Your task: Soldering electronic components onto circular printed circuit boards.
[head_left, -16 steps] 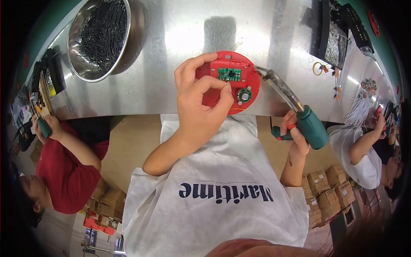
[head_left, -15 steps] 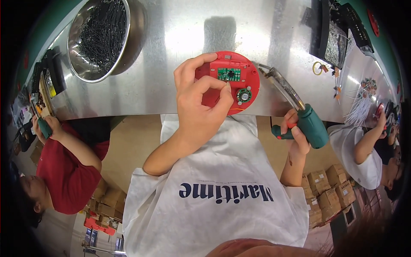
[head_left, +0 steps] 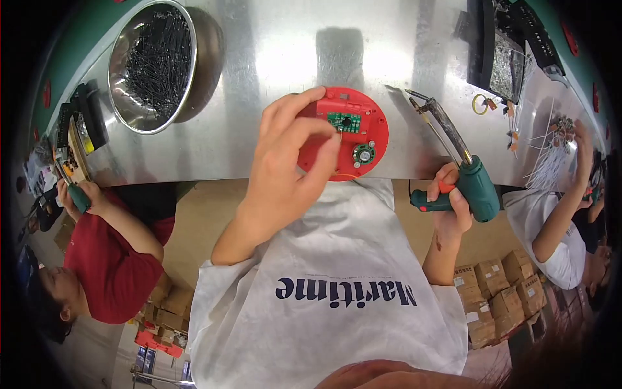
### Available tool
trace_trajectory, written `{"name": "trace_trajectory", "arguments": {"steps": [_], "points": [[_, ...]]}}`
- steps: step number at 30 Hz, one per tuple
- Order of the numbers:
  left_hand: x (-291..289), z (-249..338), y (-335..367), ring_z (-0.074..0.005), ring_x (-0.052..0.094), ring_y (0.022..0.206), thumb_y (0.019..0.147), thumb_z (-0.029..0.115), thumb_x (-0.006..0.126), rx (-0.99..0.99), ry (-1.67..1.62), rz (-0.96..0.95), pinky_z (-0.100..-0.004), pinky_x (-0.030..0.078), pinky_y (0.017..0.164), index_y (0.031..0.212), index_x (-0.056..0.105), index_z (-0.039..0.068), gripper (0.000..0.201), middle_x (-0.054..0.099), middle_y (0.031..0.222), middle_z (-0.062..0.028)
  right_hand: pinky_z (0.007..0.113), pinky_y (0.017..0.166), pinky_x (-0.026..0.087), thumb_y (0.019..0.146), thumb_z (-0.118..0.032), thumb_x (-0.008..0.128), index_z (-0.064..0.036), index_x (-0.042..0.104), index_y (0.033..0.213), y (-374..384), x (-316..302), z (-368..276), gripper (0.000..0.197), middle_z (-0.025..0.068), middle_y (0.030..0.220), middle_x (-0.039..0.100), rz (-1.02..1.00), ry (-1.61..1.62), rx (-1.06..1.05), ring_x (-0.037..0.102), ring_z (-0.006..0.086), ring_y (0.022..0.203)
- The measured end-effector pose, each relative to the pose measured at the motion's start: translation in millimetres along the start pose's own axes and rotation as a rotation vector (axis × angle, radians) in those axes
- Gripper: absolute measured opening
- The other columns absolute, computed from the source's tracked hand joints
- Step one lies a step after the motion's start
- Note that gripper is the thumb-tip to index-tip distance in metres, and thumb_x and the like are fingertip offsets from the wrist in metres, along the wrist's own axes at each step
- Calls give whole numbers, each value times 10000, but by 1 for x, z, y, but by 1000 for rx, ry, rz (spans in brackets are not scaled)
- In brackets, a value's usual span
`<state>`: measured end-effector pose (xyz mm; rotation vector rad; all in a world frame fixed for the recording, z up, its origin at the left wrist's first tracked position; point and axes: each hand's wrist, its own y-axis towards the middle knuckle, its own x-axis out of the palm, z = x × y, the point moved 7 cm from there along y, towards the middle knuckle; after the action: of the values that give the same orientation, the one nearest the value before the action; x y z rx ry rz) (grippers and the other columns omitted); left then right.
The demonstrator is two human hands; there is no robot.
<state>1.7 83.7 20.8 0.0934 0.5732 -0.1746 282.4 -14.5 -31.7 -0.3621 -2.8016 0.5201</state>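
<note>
A round red plastic housing (head_left: 376, 134) lies at the table's front edge, its inner side up. It carries a small green circuit board (head_left: 350, 123) and a round speaker (head_left: 363, 154), with an orange wire near its lower rim. My left hand (head_left: 285, 159) rests over the housing's left part. Its thumb and forefinger close together beside the board on something too small to make out, and another finger touches the upper rim. My right hand (head_left: 459, 211) grips a green soldering gun (head_left: 481, 191) by its handle. The gun's metal tip points up and left, apart from the housing.
A steel bowl (head_left: 192, 78) full of black wires stands at the upper left. At the right are a black tray (head_left: 478, 48), a ring of yellow wire (head_left: 479, 104) and a bundle of white wires (head_left: 547, 159). Co-workers sit on both sides. Cardboard boxes (head_left: 499, 305) stand behind.
The soldering gun's tip has moved right, farther from the housing. My left thumb and forefinger have shifted slightly left. The co-worker's hand at right has reached up to the white wires.
</note>
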Motion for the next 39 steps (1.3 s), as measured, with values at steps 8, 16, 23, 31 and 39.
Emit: {"name": "trace_trajectory", "arguments": {"steps": [8,16,23,31,39], "points": [[-6,11,34,-336,590,1035,745,98,799,281,259,-481,-414,497,889,1285,624,43,570,595,1130,-137,312,619,467,847,-233,626,11,515,1032,-3,-2,4,325,166,1045,529,83,181,1,567,199,683],[-81,-29,168,-421,632,998,899,538,655,61,713,240,-512,517,866,1225,549,-123,744,644,1074,-275,321,634,483,884,-178,598,20,549,1030,-2,-4,2,251,166,1043,552,100,299,-42,582,188,677],[-213,-177,278,-434,615,1134,862,496,667,-393,971,432,-523,521,900,1166,561,-94,672,619,1204,-297,300,632,453,909,-209,585,5,525,1033,1,5,0,255,135,1028,537,69,301,-48,551,168,679],[-110,-63,223,-393,636,1071,940,247,660,364,510,89,-444,515,912,1241,611,-14,401,668,1144,-230,300,623,426,896,-212,594,-2,517,1041,-4,-1,5,267,128,1032,544,126,313,-31,546,174,681],[0,6,29,-367,581,1154,785,96,750,534,323,-512,-445,509,980,1258,584,12,509,582,1264,-163,329,667,476,865,-123,599,23,564,1082,-3,15,2,264,175,1085,570,10,281,-52,581,197,721]]}}
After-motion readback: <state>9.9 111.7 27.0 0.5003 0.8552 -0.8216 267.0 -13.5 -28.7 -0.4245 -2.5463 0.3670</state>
